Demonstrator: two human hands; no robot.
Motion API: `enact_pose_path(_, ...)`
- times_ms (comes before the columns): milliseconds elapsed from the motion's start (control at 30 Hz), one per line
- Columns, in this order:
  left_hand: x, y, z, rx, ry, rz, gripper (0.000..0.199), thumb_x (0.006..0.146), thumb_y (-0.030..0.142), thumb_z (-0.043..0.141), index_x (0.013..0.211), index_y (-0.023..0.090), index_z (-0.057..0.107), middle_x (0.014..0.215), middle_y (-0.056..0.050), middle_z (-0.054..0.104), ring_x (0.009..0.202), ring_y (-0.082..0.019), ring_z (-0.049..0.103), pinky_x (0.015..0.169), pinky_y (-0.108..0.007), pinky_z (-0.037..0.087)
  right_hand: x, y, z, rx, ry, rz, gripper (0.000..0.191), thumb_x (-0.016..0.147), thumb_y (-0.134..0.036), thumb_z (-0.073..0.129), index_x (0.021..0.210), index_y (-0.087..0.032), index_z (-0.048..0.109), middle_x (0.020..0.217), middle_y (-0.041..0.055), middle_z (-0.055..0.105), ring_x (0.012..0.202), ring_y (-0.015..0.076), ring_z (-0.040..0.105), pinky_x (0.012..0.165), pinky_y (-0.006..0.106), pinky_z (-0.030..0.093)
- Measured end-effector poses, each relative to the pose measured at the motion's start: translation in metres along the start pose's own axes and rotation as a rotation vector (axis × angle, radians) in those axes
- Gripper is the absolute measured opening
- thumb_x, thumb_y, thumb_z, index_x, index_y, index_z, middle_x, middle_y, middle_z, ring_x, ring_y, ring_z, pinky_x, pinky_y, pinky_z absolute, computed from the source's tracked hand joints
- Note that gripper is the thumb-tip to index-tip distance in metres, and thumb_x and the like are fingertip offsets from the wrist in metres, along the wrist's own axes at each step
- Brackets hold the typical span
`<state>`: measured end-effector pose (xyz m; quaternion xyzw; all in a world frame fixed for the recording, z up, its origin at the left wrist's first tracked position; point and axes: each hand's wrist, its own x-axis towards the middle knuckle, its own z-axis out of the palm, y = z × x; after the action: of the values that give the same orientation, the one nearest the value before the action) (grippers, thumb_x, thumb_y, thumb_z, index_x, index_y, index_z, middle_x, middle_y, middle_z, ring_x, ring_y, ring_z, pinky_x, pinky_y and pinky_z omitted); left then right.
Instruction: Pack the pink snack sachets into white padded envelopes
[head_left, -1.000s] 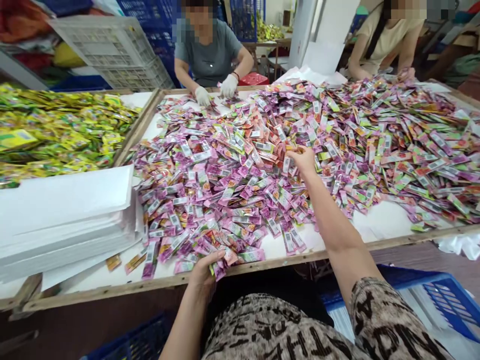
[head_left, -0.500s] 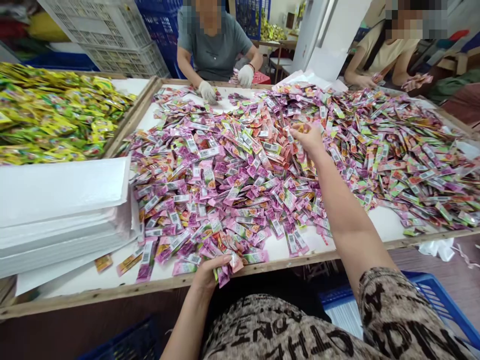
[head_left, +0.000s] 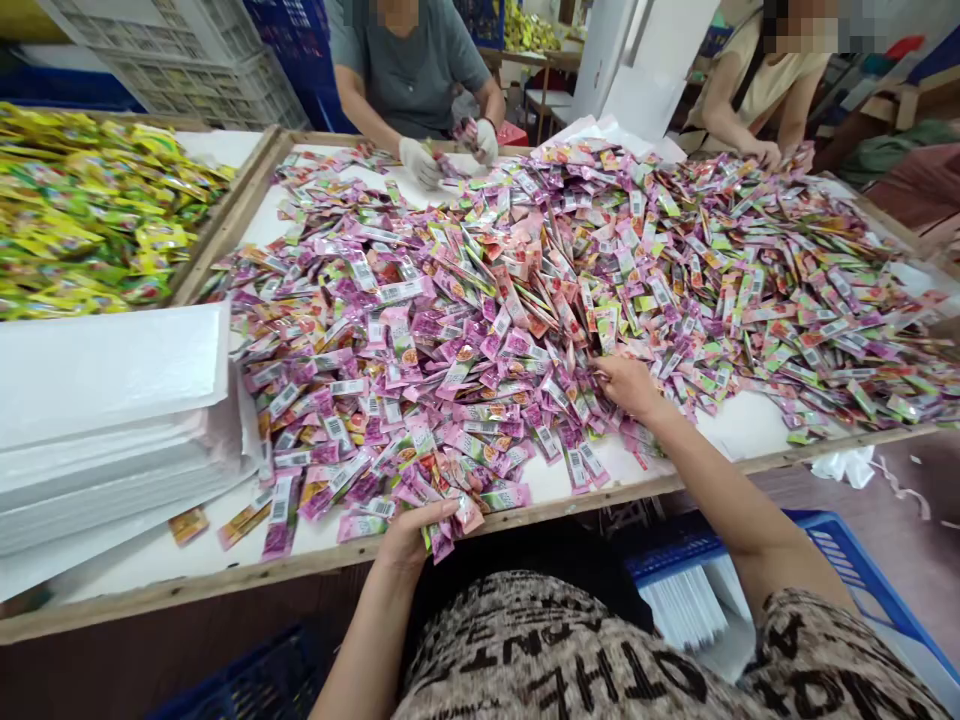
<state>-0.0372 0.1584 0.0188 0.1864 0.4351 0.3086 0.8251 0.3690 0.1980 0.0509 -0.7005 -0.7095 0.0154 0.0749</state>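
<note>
A wide heap of small pink, purple and green snack packets (head_left: 465, 350) covers the table. At the front edge my left hand (head_left: 416, 530) is closed around a small bunch of these packets (head_left: 450, 505). My right hand (head_left: 628, 385) reaches into the near right-centre of the heap, its fingers bent together and their tips among the packets. What lies between those fingertips is hidden.
White padded envelopes (head_left: 112, 370) are stacked at the left. Yellow packets (head_left: 90, 220) lie beyond a wooden divider (head_left: 225, 225). Two people work across the table, one with gloved hands (head_left: 420, 162). A blue crate (head_left: 847, 560) stands below right.
My right hand has come down and toward me from the middle of the heap to its nearer part. My left hand keeps its bunch. The view has shifted slightly.
</note>
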Motion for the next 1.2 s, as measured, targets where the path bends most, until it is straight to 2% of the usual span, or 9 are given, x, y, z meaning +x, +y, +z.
enact_pose_path(167,0.001,0.001,0.0,0.051,0.045,0.021,0.02,0.047,0.02,0.079,0.065,0.013,0.071,0.066,-0.008,0.072,0.07,-0.027,0.072,0.065,-0.033,0.058,-0.026,0.051,-0.04,0.509,0.225,0.282,0.033,0.071,-0.029,0.073,0.102,-0.02,0.07,0.086,0.0029,0.071,0.077,0.0199,0.064,0.072,0.032,0.049)
enact_pose_path(267,0.004,0.002,0.001,0.043,0.06,0.026,0.026,0.044,0.019,0.078,0.068,0.013,0.072,0.064,-0.008,0.071,0.071,-0.029,0.072,0.065,-0.036,0.059,-0.024,0.071,-0.065,0.899,0.558,0.421,0.032,0.068,-0.042,0.079,0.086,-0.02,0.065,0.069,-0.0014,0.061,0.059,0.0136,0.055,0.064,0.032,0.051)
enact_pose_path(367,0.004,0.002,0.005,0.027,0.03,0.033,0.037,0.045,0.019,0.078,0.081,0.014,0.074,0.073,-0.008,0.074,0.08,-0.032,0.073,0.071,-0.038,0.06,-0.028,0.057,-0.072,1.162,0.907,0.463,0.032,0.076,-0.05,0.073,0.082,-0.023,0.056,0.056,-0.0068,0.047,0.046,0.011,0.047,0.055,0.031,0.05)
enact_pose_path(433,0.002,0.003,0.008,0.026,0.041,0.03,0.038,0.046,0.019,0.078,0.084,0.015,0.074,0.075,-0.007,0.074,0.081,-0.031,0.073,0.072,-0.038,0.06,-0.042,0.024,-0.06,1.163,0.998,0.457,0.028,0.083,-0.049,0.068,0.084,-0.025,0.053,0.055,-0.0074,0.046,0.044,0.0115,0.048,0.052,0.03,0.049)
enact_pose_path(567,0.002,0.003,0.01,0.039,0.096,0.023,0.028,0.045,0.019,0.077,0.072,0.017,0.072,0.066,-0.006,0.071,0.08,-0.032,0.073,0.072,-0.038,0.061,-0.095,-0.063,-0.008,0.929,0.762,0.337,0.016,0.09,-0.04,0.064,0.096,-0.025,0.06,0.069,-0.0011,0.062,0.051,0.0131,0.056,0.051,0.029,0.049)
enact_pose_path(633,0.003,0.002,0.008,0.051,0.119,0.019,0.027,0.043,0.018,0.077,0.07,0.015,0.071,0.065,-0.007,0.071,0.079,-0.033,0.073,0.07,-0.038,0.061,-0.122,-0.092,0.02,0.8,0.625,0.274,0.015,0.09,-0.036,0.065,0.099,-0.024,0.064,0.084,0.0037,0.07,0.068,0.0168,0.065,0.064,0.032,0.054)
enact_pose_path(833,0.005,0.001,0.004,0.076,0.151,0.024,0.036,0.044,0.015,0.077,0.079,0.015,0.072,0.078,-0.006,0.075,0.083,-0.031,0.074,0.075,-0.037,0.062,-0.15,-0.098,0.058,0.753,0.22,0.346,0.019,0.089,-0.039,0.061,0.104,-0.027,0.064,0.095,0.0055,0.071,0.086,0.0235,0.067,0.079,0.039,0.054)
enact_pose_path(1033,0.003,0.0,0.007,0.074,0.137,0.041,0.031,0.045,0.014,0.077,0.076,0.013,0.073,0.07,-0.007,0.074,0.089,-0.033,0.073,0.08,-0.038,0.062,-0.107,-0.051,0.008,1.232,0.433,0.65,0.033,0.075,-0.048,0.077,0.091,-0.024,0.061,0.055,-0.0051,0.051,0.042,0.0127,0.043,0.04,0.028,0.036)
enact_pose_path(1200,0.001,0.002,0.009,0.044,0.133,0.02,0.025,0.046,0.016,0.078,0.07,0.014,0.072,0.075,-0.007,0.075,0.075,-0.028,0.073,0.073,-0.036,0.062,-0.069,-0.009,-0.06,1.729,0.582,0.522,0.035,0.078,-0.047,0.075,0.076,-0.025,0.05,0.055,-0.009,0.028,0.042,0.0072,0.024,0.04,0.023,0.033)
